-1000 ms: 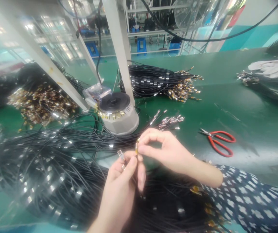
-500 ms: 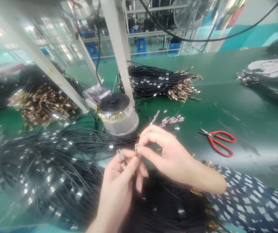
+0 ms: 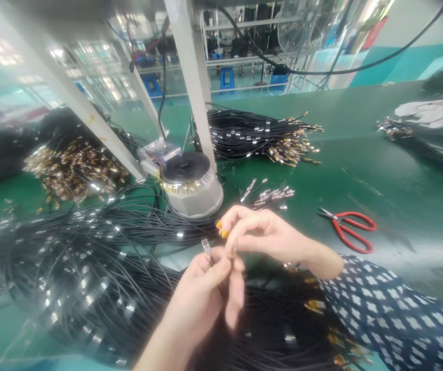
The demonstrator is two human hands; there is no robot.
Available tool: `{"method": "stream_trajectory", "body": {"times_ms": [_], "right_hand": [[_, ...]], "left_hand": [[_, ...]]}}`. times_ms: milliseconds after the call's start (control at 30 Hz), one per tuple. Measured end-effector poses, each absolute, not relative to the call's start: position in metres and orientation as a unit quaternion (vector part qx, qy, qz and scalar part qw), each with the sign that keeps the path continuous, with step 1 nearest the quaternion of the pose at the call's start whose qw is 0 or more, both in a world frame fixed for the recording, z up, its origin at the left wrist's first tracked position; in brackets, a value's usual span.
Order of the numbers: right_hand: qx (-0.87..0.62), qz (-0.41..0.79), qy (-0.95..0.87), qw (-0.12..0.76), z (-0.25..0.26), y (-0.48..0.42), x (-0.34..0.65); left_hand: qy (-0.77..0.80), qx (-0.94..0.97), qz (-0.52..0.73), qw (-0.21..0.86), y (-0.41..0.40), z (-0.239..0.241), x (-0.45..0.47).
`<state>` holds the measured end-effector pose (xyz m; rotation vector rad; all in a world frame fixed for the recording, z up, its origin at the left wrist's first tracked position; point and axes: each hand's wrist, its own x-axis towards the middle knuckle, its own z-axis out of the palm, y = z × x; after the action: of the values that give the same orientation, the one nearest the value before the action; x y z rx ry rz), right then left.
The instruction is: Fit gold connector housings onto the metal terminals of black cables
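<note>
My left hand is closed, palm towards me. A small silver metal connector sticks up between its fingers. My right hand reaches in from the right, its thumb and finger pinched against the left fingertips. Whatever sits in that pinch is mostly hidden. Small orange-yellow cable tips poke out at the right hand's curled fingers. Beneath both hands lies a thick bundle of black cables with silver bands. Just beyond them, several silver cable ends fan out on the green table.
Red-handled pliers lie on the right of the green table. A grey round device with a black dial stands beside a white post. More cable bundles lie behind and at left. White cloth is far right.
Both hands have shifted slightly right and stay together. Orange-yellow tips now show at my right fingers, and the silver piece between the hands is no longer visible. The camera view has moved a little.
</note>
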<state>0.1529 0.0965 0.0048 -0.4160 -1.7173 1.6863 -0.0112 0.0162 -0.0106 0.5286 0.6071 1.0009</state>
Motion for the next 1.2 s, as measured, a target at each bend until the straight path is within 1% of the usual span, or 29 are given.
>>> {"method": "stream_trajectory", "body": {"times_ms": [100, 200, 267, 400, 467, 567, 633, 800, 867, 933, 1000, 1067, 1133, 1200], "right_hand": [[-0.14, 0.651, -0.681, 0.304, 0.007, 0.101, 0.166], [-0.186, 0.614, -0.696, 0.323, 0.016, 0.105, 0.171], [-0.208, 0.587, -0.715, 0.316, 0.025, 0.105, 0.171], [-0.203, 0.585, -0.752, 0.228, 0.04, 0.104, 0.177], [-0.225, 0.571, -0.759, 0.219, 0.041, 0.103, 0.186], [-0.267, 0.533, -0.772, 0.221, 0.032, 0.096, 0.203], [-0.295, 0.495, -0.793, 0.198, 0.019, 0.087, 0.215], [-0.317, 0.37, -0.867, 0.102, -0.009, 0.051, 0.23], [-0.314, 0.323, -0.888, 0.094, -0.009, 0.044, 0.23], [-0.324, 0.291, -0.892, 0.122, 0.001, 0.044, 0.226], [-0.351, 0.289, -0.871, 0.187, 0.015, 0.05, 0.216], [-0.377, 0.301, -0.833, 0.27, 0.026, 0.059, 0.2], [-0.377, 0.346, -0.797, 0.322, 0.031, 0.067, 0.182], [-0.359, 0.407, -0.761, 0.355, 0.026, 0.073, 0.168]], "left_hand": [[0.34, 0.275, 0.472, 0.766, 0.016, -0.005, -0.008], [0.416, 0.338, 0.473, 0.699, 0.016, -0.002, -0.005], [0.439, 0.382, 0.464, 0.667, 0.016, -0.003, -0.005], [0.452, 0.411, 0.446, 0.654, 0.016, -0.008, -0.004], [0.463, 0.417, 0.448, 0.641, 0.016, -0.01, -0.005], [0.493, 0.426, 0.463, 0.601, 0.015, -0.009, -0.007], [0.508, 0.429, 0.465, 0.584, 0.014, -0.007, -0.008], [0.514, 0.416, 0.432, 0.613, 0.015, -0.004, -0.007], [0.514, 0.41, 0.43, 0.619, 0.016, -0.005, -0.005], [0.512, 0.41, 0.431, 0.62, 0.017, -0.006, -0.001], [0.508, 0.412, 0.429, 0.624, 0.019, -0.007, 0.003], [0.501, 0.414, 0.426, 0.629, 0.021, -0.007, 0.007], [0.492, 0.424, 0.425, 0.63, 0.021, -0.007, 0.008], [0.49, 0.44, 0.419, 0.625, 0.02, -0.006, 0.007]]}}
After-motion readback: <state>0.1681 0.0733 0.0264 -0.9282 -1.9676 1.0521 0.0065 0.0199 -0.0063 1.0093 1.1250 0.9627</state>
